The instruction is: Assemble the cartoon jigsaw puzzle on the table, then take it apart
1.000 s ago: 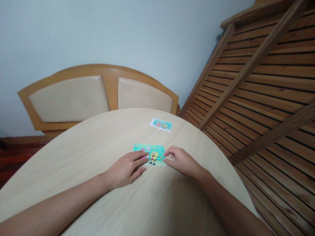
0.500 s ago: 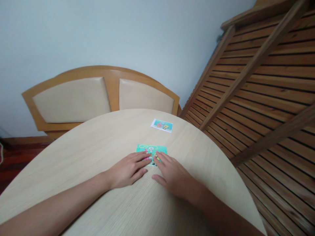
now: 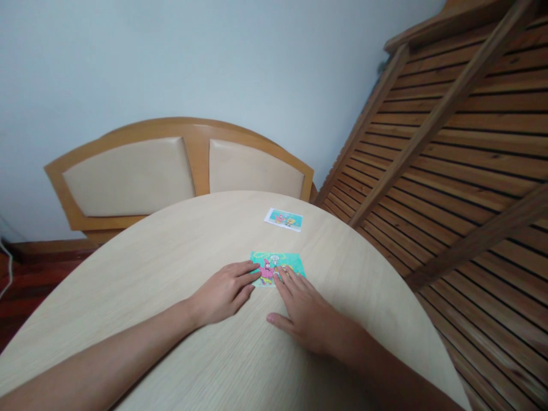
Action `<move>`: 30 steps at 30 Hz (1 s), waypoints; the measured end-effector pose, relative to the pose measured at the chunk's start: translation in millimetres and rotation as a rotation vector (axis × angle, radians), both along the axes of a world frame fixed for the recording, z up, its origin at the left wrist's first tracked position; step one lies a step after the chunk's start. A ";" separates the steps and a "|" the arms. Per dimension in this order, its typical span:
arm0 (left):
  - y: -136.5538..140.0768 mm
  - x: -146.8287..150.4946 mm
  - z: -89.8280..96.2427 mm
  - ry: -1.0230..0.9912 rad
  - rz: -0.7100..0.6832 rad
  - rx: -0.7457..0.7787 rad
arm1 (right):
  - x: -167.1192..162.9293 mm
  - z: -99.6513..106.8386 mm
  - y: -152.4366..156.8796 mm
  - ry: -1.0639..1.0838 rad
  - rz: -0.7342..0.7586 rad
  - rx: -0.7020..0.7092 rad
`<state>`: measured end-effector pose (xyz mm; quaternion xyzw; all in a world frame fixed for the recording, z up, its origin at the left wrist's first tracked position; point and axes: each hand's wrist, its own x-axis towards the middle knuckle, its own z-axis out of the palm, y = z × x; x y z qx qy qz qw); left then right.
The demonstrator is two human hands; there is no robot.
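Note:
A turquoise picture card (image 3: pixel 268 279) with cartoon figures lies flat on the round table, in front of me. At its left edge, the fingertips of my left hand (image 3: pixel 222 291) touch the card, fingers stretched out and palm down. My right hand (image 3: pixel 306 311) lies over the right part of the card with its fingers laid flat and its thumb held apart on the tabletop. Its fingers cover some of the printed figures. Neither hand grips anything.
A smaller cartoon picture with a white border (image 3: pixel 285 220) lies farther back on the pale wooden table (image 3: pixel 171 257). Behind the table stands a bench with padded back panels (image 3: pixel 132 177). A slatted wooden structure (image 3: pixel 449 148) rises on the right.
The card has slid a little to the right, along with my right hand. Less of it is under my left fingers, and more of the pink figure shows.

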<state>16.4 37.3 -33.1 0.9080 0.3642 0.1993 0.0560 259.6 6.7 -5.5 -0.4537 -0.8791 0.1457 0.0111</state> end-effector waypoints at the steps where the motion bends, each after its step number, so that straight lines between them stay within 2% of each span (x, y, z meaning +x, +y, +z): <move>1: 0.3 -0.4 -0.5 0.006 -0.017 -0.003 | -1.4 -1.0 -1.6 -0.002 -0.011 0.024; 3: 0.2 -0.9 -0.6 0.012 -0.036 -0.017 | -5.0 -2.1 -4.6 -0.010 -0.024 0.052; 6: -0.9 -0.8 0.0 0.040 -0.029 -0.045 | -9.0 -0.6 -6.8 -0.039 -0.035 0.017; 9: -1.7 -0.6 -1.1 0.108 0.011 -0.079 | -9.7 0.8 -6.5 -0.046 -0.030 -0.035; 15: -0.4 -0.6 -6.1 0.168 0.090 -0.084 | -7.5 -1.8 -5.1 -0.001 -0.069 -0.038; 20: 0.7 -1.5 -9.4 0.139 0.105 -0.064 | 11.7 4.6 7.9 -0.112 -0.280 -0.134; 24: 1.4 -1.9 -11.2 0.104 0.103 -0.043 | 41.2 2.6 32.7 -0.108 -0.373 -0.179; 30: 0.4 -0.2 -8.6 0.099 0.116 -0.035 | 77.4 -11.6 70.6 -0.152 -0.571 -0.115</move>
